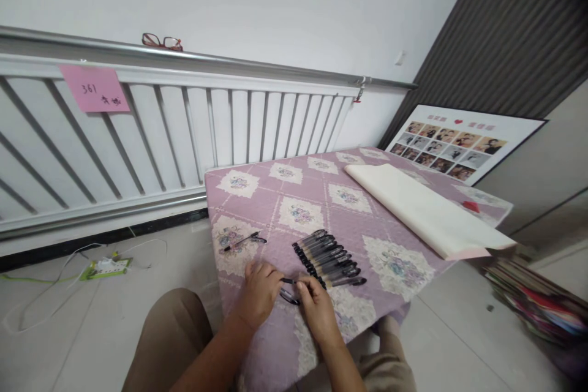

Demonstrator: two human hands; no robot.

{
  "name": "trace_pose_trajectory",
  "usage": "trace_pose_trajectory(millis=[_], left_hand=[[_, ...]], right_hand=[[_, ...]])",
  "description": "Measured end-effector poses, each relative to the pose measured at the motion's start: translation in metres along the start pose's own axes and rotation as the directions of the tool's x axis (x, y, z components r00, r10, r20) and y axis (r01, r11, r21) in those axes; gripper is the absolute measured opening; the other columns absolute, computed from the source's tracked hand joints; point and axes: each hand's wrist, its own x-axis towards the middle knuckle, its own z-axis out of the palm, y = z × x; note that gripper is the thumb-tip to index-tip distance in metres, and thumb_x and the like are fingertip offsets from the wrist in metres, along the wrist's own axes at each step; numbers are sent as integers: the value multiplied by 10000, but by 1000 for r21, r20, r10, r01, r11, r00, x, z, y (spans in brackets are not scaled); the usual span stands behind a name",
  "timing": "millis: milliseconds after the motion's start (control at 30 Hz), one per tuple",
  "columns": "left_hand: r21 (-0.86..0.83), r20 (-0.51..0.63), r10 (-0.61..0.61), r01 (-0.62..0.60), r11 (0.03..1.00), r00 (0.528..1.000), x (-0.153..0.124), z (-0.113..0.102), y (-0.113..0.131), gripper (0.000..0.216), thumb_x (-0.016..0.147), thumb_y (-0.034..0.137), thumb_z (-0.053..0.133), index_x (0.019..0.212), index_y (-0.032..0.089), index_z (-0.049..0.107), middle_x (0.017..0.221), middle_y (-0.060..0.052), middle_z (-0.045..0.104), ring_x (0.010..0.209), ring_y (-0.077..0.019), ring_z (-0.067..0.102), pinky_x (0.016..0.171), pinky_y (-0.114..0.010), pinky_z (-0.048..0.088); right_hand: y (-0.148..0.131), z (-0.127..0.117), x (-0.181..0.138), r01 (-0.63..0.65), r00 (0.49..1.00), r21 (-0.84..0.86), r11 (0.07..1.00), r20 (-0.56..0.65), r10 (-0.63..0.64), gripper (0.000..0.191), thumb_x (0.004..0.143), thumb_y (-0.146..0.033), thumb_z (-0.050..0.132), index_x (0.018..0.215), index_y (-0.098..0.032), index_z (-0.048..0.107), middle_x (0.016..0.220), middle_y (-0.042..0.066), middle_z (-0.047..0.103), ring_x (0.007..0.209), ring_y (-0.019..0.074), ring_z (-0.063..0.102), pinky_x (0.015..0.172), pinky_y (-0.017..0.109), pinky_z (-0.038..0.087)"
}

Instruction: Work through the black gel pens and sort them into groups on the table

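Note:
My left hand (261, 291) and my right hand (316, 306) meet near the table's front edge, fingers closed on a slim dark pen (288, 281) that spans the gap between them. Most of that pen is hidden by the fingers. Just below it, a black pen cap (289, 297) shows between the hands; whether it is touched by them I cannot tell. To the right of my hands, several clear-barrelled gel pens (327, 255) with black caps lie side by side in a slanting row. Beyond my left hand, an uncapped pen (239, 242) rests beside its loose black cap (260, 239).
A pink floral tablecloth (255, 208) covers the table. A large cream sheet (413, 202) lies at the right, near a photo board (452, 146). Behind stands a white radiator (197, 128) with glasses (162, 41) above. A power strip (108, 267) sits on the floor.

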Motion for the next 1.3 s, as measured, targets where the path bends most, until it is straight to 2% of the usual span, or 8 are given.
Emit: trace_pose_trajectory(millis=[167, 400, 500, 633, 833, 967, 1133, 1300], left_hand=[[1, -17, -30, 30, 1000, 999, 0, 0, 1, 178, 935, 209, 475, 1010, 267, 626, 1002, -11, 609, 1005, -201, 513, 1033, -461, 235], [-51, -68, -46, 42, 998, 997, 0, 3, -1, 158, 925, 186, 481, 972, 263, 610, 999, -2, 610, 1006, -193, 522, 1038, -460, 217], [-54, -53, -27, 24, 998, 998, -1, 0, 0, 159, 921, 188, 486, 994, 262, 607, 1004, -5, 611, 1016, -192, 525, 1047, -456, 217], [-34, -9, 21, -21, 999, 1000, -1, -4, 3, 169, 926, 195, 483, 1026, 268, 598, 1005, -1, 610, 1013, -190, 533, 1061, -461, 212], [-32, 27, 137, -136, 990, 990, 0, -2, 4, 127, 932, 241, 512, 1010, 267, 608, 965, -6, 615, 971, -187, 545, 1023, -443, 247], [-6, 22, 140, -139, 990, 990, 1, -1, 3, 106, 924, 234, 516, 934, 248, 620, 922, -5, 616, 933, -186, 551, 982, -431, 284], [-6, -26, 99, -100, 995, 995, 0, -2, 5, 113, 890, 197, 523, 849, 227, 624, 848, -11, 602, 888, -190, 553, 953, -414, 318], [-15, -26, 112, -112, 994, 993, 0, -2, 4, 166, 900, 192, 498, 965, 258, 636, 890, -18, 618, 909, -196, 551, 959, -420, 313]], right_hand=[[9, -1, -1, -59, 996, 123, 991, -53, 66, 297, 827, -463, 563, 904, -189, 648, 834, 54, 679, 773, 206, 609, 712, 301, 490], [22, -3, -2, -122, 967, 177, 977, -200, 157, 329, 811, -487, 571, 935, -190, 638, 867, 56, 682, 831, 212, 622, 787, 325, 493], [18, -2, -2, -113, 979, 162, 980, -153, 138, 323, 810, -472, 578, 947, -188, 648, 883, 65, 693, 835, 218, 631, 781, 329, 499], [8, 0, -2, -53, 998, 110, 992, 33, 49, 278, 823, -442, 579, 917, -202, 681, 891, 68, 709, 840, 228, 644, 794, 343, 501], [2, 0, -2, 12, 994, 65, 998, 105, -19, 230, 858, -397, 552, 901, -221, 695, 899, 62, 708, 856, 219, 644, 806, 336, 494], [2, 1, -3, 9, 994, 60, 998, 107, -15, 219, 850, -400, 569, 857, -214, 685, 829, 48, 697, 790, 205, 637, 744, 305, 494], [4, 0, -4, -33, 999, 99, 995, 42, 29, 261, 852, -435, 559, 842, -195, 662, 785, 41, 681, 747, 196, 620, 707, 283, 486], [5, 0, -4, -46, 999, 126, 991, -22, 50, 283, 850, -452, 553, 851, -190, 659, 782, 38, 676, 743, 194, 614, 703, 279, 484]])
